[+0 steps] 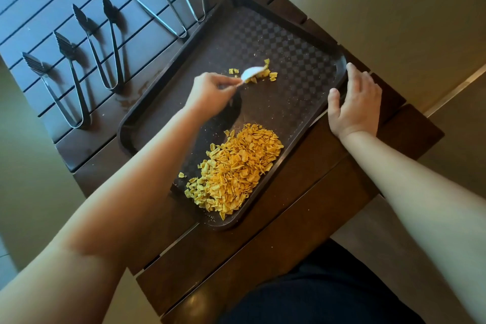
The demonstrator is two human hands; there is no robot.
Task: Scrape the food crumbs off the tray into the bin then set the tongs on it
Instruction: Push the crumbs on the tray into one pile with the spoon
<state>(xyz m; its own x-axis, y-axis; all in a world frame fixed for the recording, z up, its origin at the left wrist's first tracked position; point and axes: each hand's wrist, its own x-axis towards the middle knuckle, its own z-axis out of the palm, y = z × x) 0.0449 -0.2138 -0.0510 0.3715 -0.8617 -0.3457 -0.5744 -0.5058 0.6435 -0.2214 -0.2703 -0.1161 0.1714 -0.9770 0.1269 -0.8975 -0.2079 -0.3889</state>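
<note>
Surface: a dark brown slatted wooden table (pixel 302 218), set cornerwise to me, pale floor around it.
Tray: a dark brown rectangular plastic tray (pixel 263 42) with a checkered floor and raised rim lies flat on the table, running from near me to far.
Tray contents, near end: a big heap of yellow-orange flaky food crumbs (pixel 234 168) sits at the tray's near corner, against the right rim.
Tray contents, middle: a small cluster of the same yellow flakes (pixel 271 75) lies apart from the heap, with fine specks scattered over the floor around it.
My left hand (pixel 210 92): fingers pinched together on the thin handle of a small white spoon-like scraper (pixel 251 72); its blade touches the small cluster.
My right hand (pixel 355 102): fingers spread and laid on the tray's right rim, thumb inside the edge, not closed around anything.
Tongs, left: two dark metal tongs with leaf-shaped scalloped heads (pixel 79 66) lie on the table left of the tray, not on it.
Tongs, far: two slim silver tweezer-style tongs (pixel 178 2) lie beyond, their closed ends just beside the tray's far rim.
</note>
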